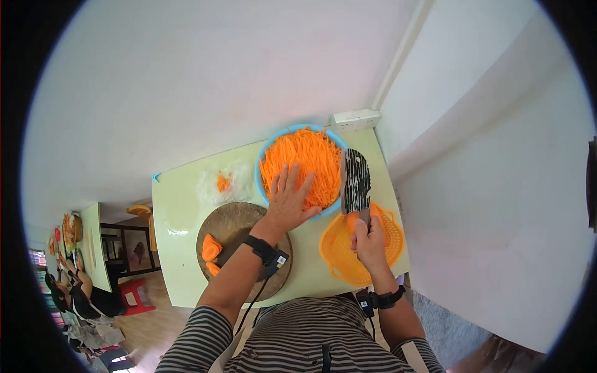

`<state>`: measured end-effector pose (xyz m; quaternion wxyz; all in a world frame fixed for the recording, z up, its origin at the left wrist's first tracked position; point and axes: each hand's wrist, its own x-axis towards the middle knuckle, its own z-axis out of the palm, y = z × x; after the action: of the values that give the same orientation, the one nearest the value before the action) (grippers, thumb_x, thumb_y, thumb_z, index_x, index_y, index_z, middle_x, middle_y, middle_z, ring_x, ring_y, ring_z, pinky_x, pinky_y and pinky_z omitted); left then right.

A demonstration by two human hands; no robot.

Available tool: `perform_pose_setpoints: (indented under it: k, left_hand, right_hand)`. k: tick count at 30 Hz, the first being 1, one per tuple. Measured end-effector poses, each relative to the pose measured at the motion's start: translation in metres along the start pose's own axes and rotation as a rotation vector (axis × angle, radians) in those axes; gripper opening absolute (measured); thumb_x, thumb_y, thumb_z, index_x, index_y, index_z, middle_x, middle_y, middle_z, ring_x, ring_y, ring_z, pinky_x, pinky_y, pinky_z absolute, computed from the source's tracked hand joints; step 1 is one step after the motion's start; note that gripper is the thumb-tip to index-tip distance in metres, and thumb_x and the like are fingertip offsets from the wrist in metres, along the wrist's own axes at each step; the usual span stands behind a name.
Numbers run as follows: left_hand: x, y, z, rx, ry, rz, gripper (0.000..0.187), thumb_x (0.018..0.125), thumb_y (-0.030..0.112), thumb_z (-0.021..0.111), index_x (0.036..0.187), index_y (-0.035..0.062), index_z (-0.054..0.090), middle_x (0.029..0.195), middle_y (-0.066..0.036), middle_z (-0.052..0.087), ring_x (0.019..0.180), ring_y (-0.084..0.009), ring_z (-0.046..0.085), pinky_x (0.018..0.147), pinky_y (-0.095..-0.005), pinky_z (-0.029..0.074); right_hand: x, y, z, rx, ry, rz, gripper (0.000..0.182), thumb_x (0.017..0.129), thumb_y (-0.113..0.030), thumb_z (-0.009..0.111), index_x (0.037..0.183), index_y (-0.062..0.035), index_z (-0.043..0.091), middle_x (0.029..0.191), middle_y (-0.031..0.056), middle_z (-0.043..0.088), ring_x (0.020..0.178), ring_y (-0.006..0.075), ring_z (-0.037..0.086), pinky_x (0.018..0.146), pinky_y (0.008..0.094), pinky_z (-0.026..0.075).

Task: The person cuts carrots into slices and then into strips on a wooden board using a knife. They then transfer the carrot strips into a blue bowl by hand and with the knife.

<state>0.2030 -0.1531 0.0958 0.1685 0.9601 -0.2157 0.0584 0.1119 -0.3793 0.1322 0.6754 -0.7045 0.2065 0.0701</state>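
Observation:
A heap of shredded carrot (305, 152) fills a blue basin (260, 177) at the back of the table. My left hand (290, 198) lies on the near part of the shreds, its fingers spread. In my right hand (368, 242) is a cleaver (356, 180), gripped by the handle, its black-and-white patterned blade pointing away from me beside the basin's right side. Under that hand sits a yellow plastic basket (339, 258) with something orange partly hidden inside. Carrot pieces (211, 247) rest on the round wooden chopping board (233, 214), below my left forearm.
A clear plastic bag (208, 186) with some carrot bits lies on the pale green table (177, 230). White walls stand behind and to the right, with a socket box (356, 120) at the table's back edge. Far left, another person (87, 292) sits near a red stool (135, 296).

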Motion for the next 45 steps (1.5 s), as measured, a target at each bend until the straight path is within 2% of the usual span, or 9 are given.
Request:
perform_pose_setpoints:
  k: [9,12,19,22,24,34,40,43,45]
  left_hand:
    - [-0.006,-0.011,0.027,0.007,-0.014,-0.082,0.109,0.068,0.046,0.089,0.159,0.024,0.033,0.163,-0.026,0.018,0.151,-0.0498,0.017,0.118,-0.0613,0.021]
    - [-0.001,-0.004,0.028,0.044,-0.024,-0.119,0.108,0.068,0.044,0.089,0.159,0.0254,0.033,0.163,-0.026,0.019,0.15,-0.0502,0.018,0.118,-0.0623,0.021]
    - [-0.008,0.002,0.027,0.012,0.009,-0.143,0.105,0.072,0.047,0.087,0.159,0.0253,0.032,0.164,-0.026,0.018,0.15,-0.0502,0.018,0.116,-0.0642,0.023]
    - [-0.01,0.006,0.026,-0.04,0.032,-0.086,0.102,0.075,0.046,0.085,0.159,0.0237,0.033,0.163,-0.026,0.019,0.149,-0.0512,0.019,0.115,-0.0646,0.023]
    - [-0.01,0.011,0.027,-0.047,0.003,-0.082,0.101,0.075,0.043,0.086,0.159,0.0208,0.033,0.162,-0.027,0.018,0.149,-0.0526,0.016,0.115,-0.0652,0.022]
    - [-0.01,0.005,0.027,-0.079,0.101,-0.11,0.095,0.08,0.043,0.082,0.158,0.0176,0.034,0.159,-0.028,0.02,0.148,-0.0532,0.018,0.116,-0.0615,0.023]
    - [-0.019,0.002,0.022,-0.095,0.152,-0.15,0.089,0.085,0.041,0.078,0.157,0.0127,0.033,0.154,-0.028,0.026,0.144,-0.052,0.025,0.116,-0.0581,0.024]
    - [-0.025,0.012,0.017,-0.179,0.19,-0.126,0.074,0.088,0.037,0.076,0.149,0.0084,0.044,0.15,-0.027,0.033,0.141,-0.0493,0.031,0.114,-0.0588,0.026]
    - [-0.027,0.021,0.013,-0.181,0.222,-0.03,0.055,0.091,0.027,0.073,0.138,0.0042,0.055,0.139,-0.025,0.048,0.138,-0.0446,0.037,0.113,-0.0548,0.029]
  right_hand:
    - [-0.011,0.011,-0.002,-0.008,-0.008,0.027,0.021,0.104,-0.025,0.055,0.097,-0.006,0.05,0.068,0.0028,0.056,0.048,0.008,0.053,0.042,0.0235,0.041]
    - [-0.015,0.009,-0.005,0.002,-0.045,0.064,0.025,0.103,-0.028,0.057,0.104,-0.0042,0.051,0.073,0.0035,0.056,0.054,0.0086,0.053,0.048,0.0244,0.046]
    - [-0.024,0.006,-0.007,0.02,0.007,0.052,0.024,0.103,-0.028,0.056,0.105,-0.0042,0.051,0.073,0.003,0.055,0.053,0.0082,0.053,0.048,0.0239,0.046]
    - [-0.026,0.01,-0.005,0.061,0.043,0.032,0.02,0.104,-0.025,0.054,0.096,-0.0068,0.049,0.067,0.002,0.056,0.047,0.0076,0.052,0.041,0.023,0.041]
    - [-0.028,0.012,-0.007,0.028,0.004,0.028,0.023,0.104,-0.026,0.054,0.108,-0.0037,0.051,0.073,0.0028,0.055,0.053,0.0076,0.052,0.047,0.0235,0.045]
    - [-0.039,0.007,0.001,0.043,0.029,0.04,0.026,0.103,-0.026,0.054,0.111,-0.002,0.051,0.072,0.0022,0.054,0.051,0.0072,0.05,0.047,0.0232,0.044]
    - [-0.039,0.005,0.004,0.038,0.027,0.04,0.024,0.103,-0.025,0.053,0.11,-0.0026,0.052,0.071,0.0013,0.054,0.051,0.0069,0.049,0.046,0.0231,0.043]
    - [-0.039,0.005,0.007,0.043,0.021,0.044,0.021,0.103,-0.025,0.053,0.104,-0.0039,0.052,0.069,0.0008,0.054,0.049,0.0069,0.05,0.045,0.0232,0.043]
    - [-0.039,0.008,0.009,0.081,0.027,0.055,0.018,0.103,-0.023,0.053,0.099,-0.0058,0.052,0.067,0.0009,0.054,0.047,0.0077,0.05,0.043,0.0239,0.042]
